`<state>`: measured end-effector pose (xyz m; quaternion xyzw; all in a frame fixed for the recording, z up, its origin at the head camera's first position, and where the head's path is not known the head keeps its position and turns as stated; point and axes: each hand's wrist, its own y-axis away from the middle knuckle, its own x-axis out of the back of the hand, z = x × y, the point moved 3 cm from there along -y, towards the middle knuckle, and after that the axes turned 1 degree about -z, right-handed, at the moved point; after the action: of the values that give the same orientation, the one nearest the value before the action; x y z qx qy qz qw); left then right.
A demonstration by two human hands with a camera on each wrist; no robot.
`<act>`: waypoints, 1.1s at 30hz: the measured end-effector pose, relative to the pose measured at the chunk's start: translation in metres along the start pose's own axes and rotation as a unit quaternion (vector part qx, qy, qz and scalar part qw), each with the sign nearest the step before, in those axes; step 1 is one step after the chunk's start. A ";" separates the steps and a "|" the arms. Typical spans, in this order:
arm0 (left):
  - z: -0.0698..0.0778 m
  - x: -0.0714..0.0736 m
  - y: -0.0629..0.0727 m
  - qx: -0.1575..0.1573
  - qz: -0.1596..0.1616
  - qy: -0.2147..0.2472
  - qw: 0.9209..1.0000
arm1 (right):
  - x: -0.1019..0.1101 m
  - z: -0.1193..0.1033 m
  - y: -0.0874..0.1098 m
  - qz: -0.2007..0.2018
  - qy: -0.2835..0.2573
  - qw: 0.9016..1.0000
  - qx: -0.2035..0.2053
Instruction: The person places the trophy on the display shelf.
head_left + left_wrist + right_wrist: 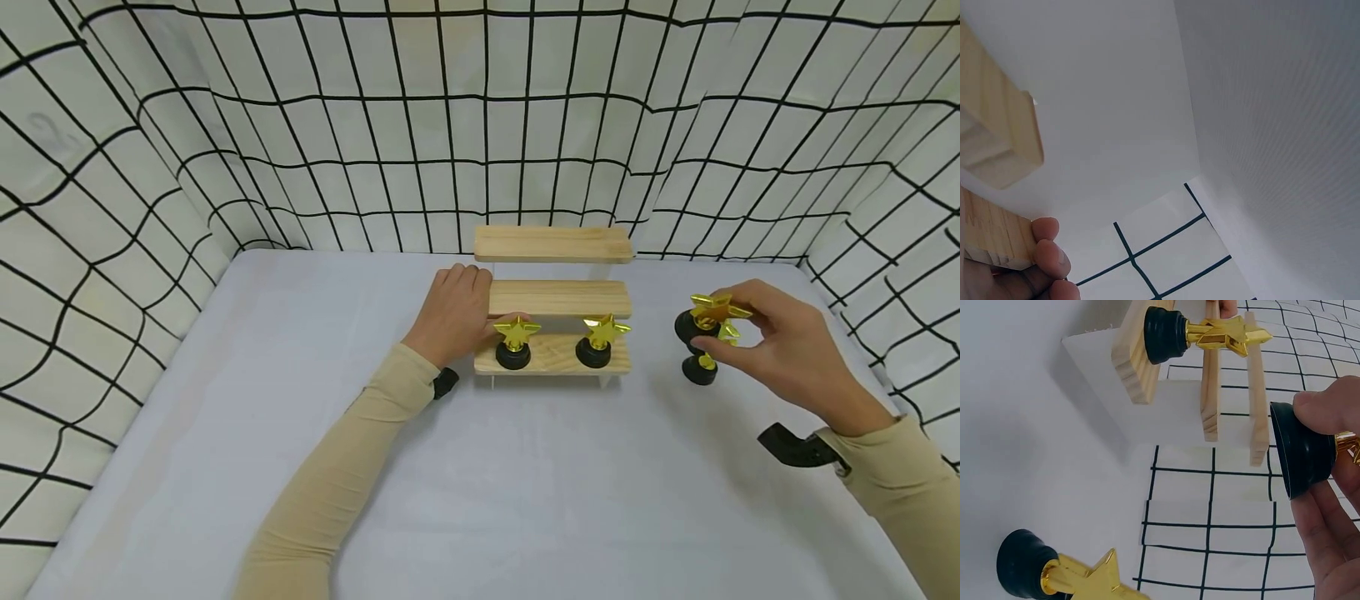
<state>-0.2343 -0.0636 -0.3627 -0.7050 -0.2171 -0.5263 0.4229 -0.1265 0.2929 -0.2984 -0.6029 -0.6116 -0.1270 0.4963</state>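
Note:
A three-tier wooden shelf point(558, 298) with white supports stands on the white table. My left hand point(459, 308) grips the left end of its middle board point(999, 234), fingertips curled round the edge in the left wrist view. Two gold star trophies with black bases stand on the lowest board, a left trophy point(514, 343) and a right trophy point(599, 340). To the right of the shelf, my right hand point(795, 354) holds another star trophy point(1302, 450) by its black base, thumb and fingers on either side. One more trophy point(1029, 565) stands on the table below that hand, partly hidden in the head view.
White walls with a black grid net point(487, 125) close off the back and both sides of the table point(525, 483). The shelf's top board point(553, 243) lies near the back wall.

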 end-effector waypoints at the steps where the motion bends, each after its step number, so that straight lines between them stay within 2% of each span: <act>1: 0.000 0.000 0.000 0.000 -0.001 0.001 1.000 | 0.000 -0.001 -0.001 -0.001 0.000 1.000 0.001; 11: 0.003 0.000 -0.002 0.010 -0.020 0.010 1.000 | -0.002 -0.010 -0.014 0.003 0.005 1.000 0.007; 21: 0.001 0.000 -0.001 0.003 0.000 -0.003 1.000 | -0.009 -0.024 -0.031 0.008 -0.020 0.999 0.033; 28: 0.001 -0.001 -0.001 0.009 -0.014 0.006 1.000 | -0.013 -0.033 -0.036 0.012 -0.038 0.998 0.046; 33: 0.001 -0.001 -0.001 0.009 -0.012 0.006 1.000 | -0.018 -0.039 -0.042 0.000 -0.037 0.997 0.062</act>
<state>-0.2348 -0.0621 -0.3632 -0.6954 -0.2277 -0.5339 0.4237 -0.1486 0.2421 -0.2748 -0.5750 -0.6364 -0.0665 0.5099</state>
